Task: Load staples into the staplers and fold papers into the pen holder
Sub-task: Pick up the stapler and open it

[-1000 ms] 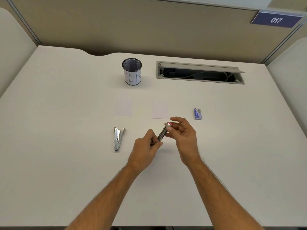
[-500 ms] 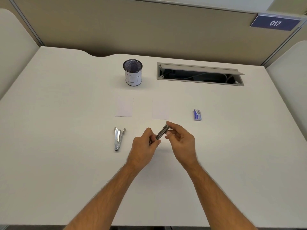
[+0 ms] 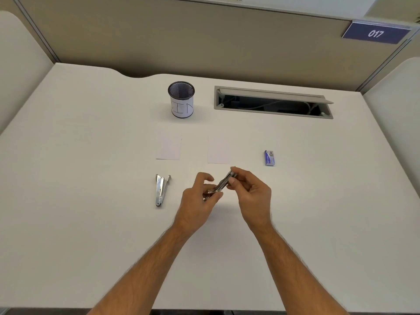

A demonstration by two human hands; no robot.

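The white desk (image 3: 91, 201) is filling most of the view, with the mesh pen holder (image 3: 181, 100) standing upright at its far middle and serving as the landmark here. Right of the pen holder, a cable tray (image 3: 272, 103) is sitting with its lid raised. Nearer than the pen holder, two papers are lying flat and unfolded: the left paper (image 3: 169, 146) almost straight in front of it, the right paper (image 3: 218, 151) off to its right. Farther right again, a small blue staple box (image 3: 268, 158) is resting closed, as far as I can judge.

Nearer still, the left hand (image 3: 195, 205) and right hand (image 3: 252, 196) are both clasping one slim metal stapler (image 3: 221, 184), held above the desk: left fingers pinching its near end, right fingers gripping its far end. A second stapler (image 3: 161, 189) is lying on the desk near and slightly left of the pen holder, with nothing touching it.

The step in hand seems to be opening the held stapler for loading; next, staples from the box are needed.

The fingers are hiding whether its magazine is open, and whether either stapler is holding staples is too small to tell.
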